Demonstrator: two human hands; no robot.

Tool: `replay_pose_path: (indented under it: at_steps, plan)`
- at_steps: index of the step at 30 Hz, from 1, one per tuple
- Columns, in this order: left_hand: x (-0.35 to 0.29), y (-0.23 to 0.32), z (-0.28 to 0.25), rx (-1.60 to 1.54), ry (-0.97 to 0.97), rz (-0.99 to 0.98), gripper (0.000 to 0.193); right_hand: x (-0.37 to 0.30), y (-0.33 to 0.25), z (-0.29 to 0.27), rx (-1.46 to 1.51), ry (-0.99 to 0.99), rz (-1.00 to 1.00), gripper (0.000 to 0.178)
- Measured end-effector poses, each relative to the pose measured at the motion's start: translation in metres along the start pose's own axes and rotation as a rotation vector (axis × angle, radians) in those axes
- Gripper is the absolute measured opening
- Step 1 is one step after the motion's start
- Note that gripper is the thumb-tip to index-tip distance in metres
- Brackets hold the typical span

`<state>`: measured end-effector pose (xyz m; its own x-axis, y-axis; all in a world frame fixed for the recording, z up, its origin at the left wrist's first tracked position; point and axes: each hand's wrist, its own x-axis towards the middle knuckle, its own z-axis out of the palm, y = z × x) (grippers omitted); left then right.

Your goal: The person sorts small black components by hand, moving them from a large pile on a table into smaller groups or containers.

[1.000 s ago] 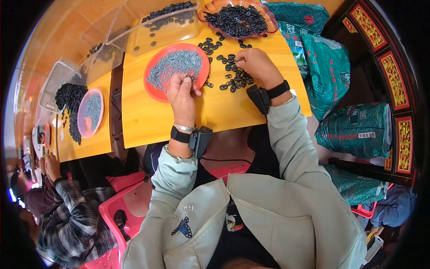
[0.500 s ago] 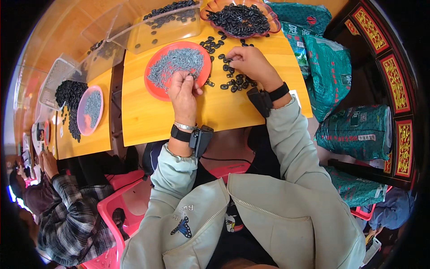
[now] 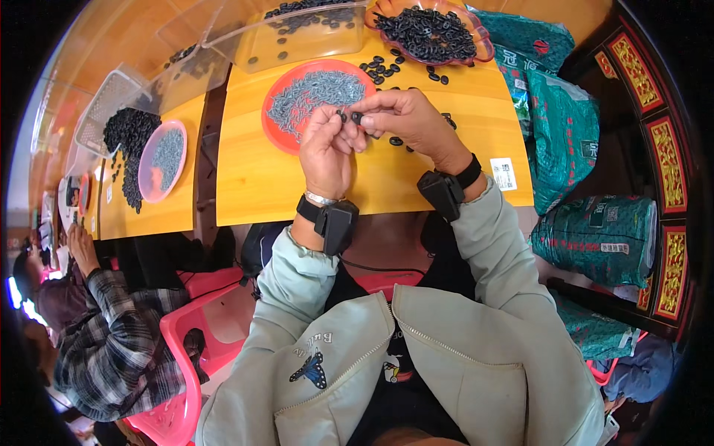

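My left hand (image 3: 327, 152) is closed in a pinch on a small black oval piece (image 3: 341, 116) at the near right of a red plate (image 3: 277, 135). The plate bears a heap of small grey metal pins or screws (image 3: 316, 95); which kind I cannot tell. Between the thumb and forefinger of my right hand (image 3: 416, 123) is another black oval piece (image 3: 357, 117), close beside the left fingertips. Whether the two pieces touch is unclear. Loose black oval pieces (image 3: 381, 72) lie beyond my right hand, and it hides part of the group.
An amber dish (image 3: 487, 50) heaped with black pieces stands at the back right. A clear plastic bin (image 3: 297, 53) is behind the plate. Teal bags (image 3: 565, 141) line the right side. At left, a seated person (image 3: 123, 334) is near a pink plate (image 3: 151, 195) and a black heap.
My right hand has come left from the loose pieces to my left fingertips, bringing a black oval piece. The left hand still pinches its piece. The view has shifted slightly.
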<state>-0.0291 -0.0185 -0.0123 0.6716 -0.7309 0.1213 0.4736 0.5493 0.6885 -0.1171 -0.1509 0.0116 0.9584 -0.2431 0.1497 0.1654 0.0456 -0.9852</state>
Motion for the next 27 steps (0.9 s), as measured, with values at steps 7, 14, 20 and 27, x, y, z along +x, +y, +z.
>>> replay_pose_path:
  at_steps: [7,14,20,27]
  plan:
    - [0.001,0.002,-0.008,-0.028,-0.043,-0.008,0.012,0.003,0.007,0.005,-0.175,-0.002,-0.070,0.024]
    - [0.001,0.006,0.002,-0.004,0.005,0.018,0.009,0.002,0.000,0.004,-0.008,0.085,0.052,0.026]
    - [0.000,0.006,0.001,0.082,0.096,0.059,0.008,-0.001,-0.009,0.003,0.240,0.096,0.147,0.029]
    - [-0.004,0.000,0.007,0.413,0.133,0.061,0.006,0.002,0.010,-0.014,0.610,-0.033,0.221,0.028]
